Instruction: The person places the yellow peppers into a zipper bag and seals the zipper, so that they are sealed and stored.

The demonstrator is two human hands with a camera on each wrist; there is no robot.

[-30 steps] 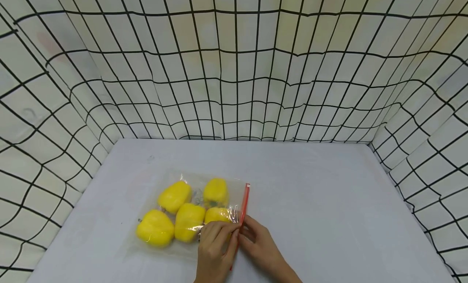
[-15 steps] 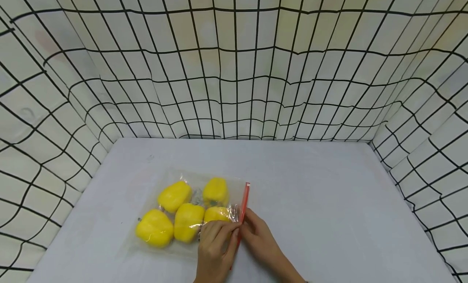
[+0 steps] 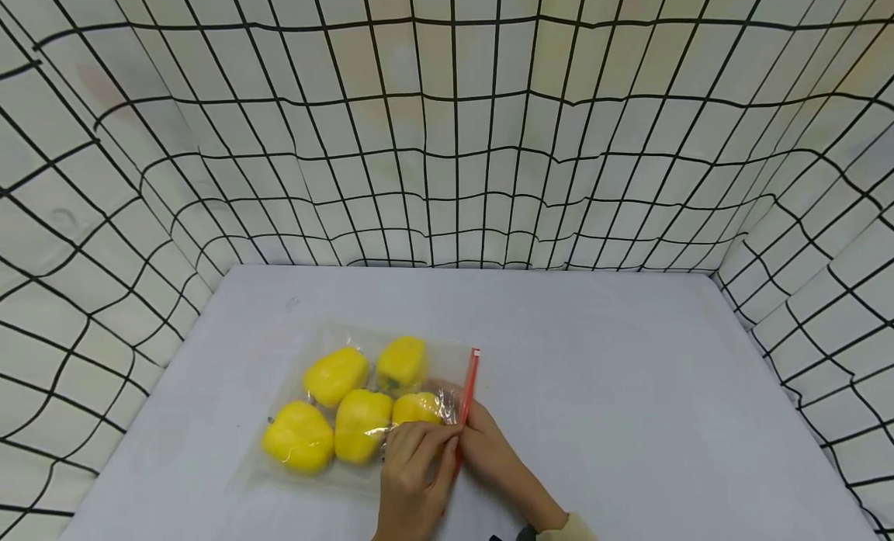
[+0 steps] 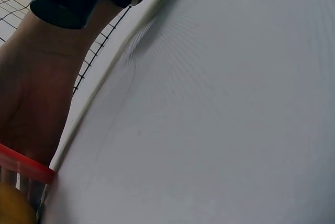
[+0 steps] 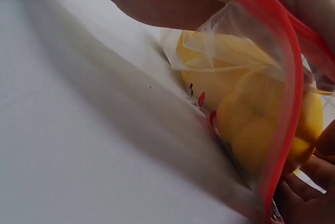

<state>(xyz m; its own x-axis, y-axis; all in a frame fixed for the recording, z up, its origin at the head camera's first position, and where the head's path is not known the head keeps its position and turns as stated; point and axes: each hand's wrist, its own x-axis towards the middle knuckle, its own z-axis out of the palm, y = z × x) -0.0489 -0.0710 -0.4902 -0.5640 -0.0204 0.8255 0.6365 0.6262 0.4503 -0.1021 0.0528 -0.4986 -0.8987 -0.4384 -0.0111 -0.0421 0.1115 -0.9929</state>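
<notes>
A clear zip bag (image 3: 363,347) lies flat on the grey table (image 3: 628,386) with several yellow peppers (image 3: 359,424) inside. Its red zip strip (image 3: 469,378) runs along the bag's right edge. My left hand (image 3: 436,442) pinches the bag at the strip from the left. My right hand (image 3: 478,436) pinches the same strip from the right, touching the left hand. The right wrist view shows the red strip (image 5: 285,103) arching over the peppers (image 5: 251,119), its mouth partly agape. In the left wrist view only an end of the strip (image 4: 23,164) shows.
A white cloth with a black grid (image 3: 447,137) walls the table in at the back and on both sides. The table's right half (image 3: 663,417) is bare grey surface. A cream sleeve cuff (image 3: 569,529) shows at the bottom edge.
My right hand has crept a little farther up the red strip. The far pepper in the bag has shifted slightly left. The left hand keeps its place.
</notes>
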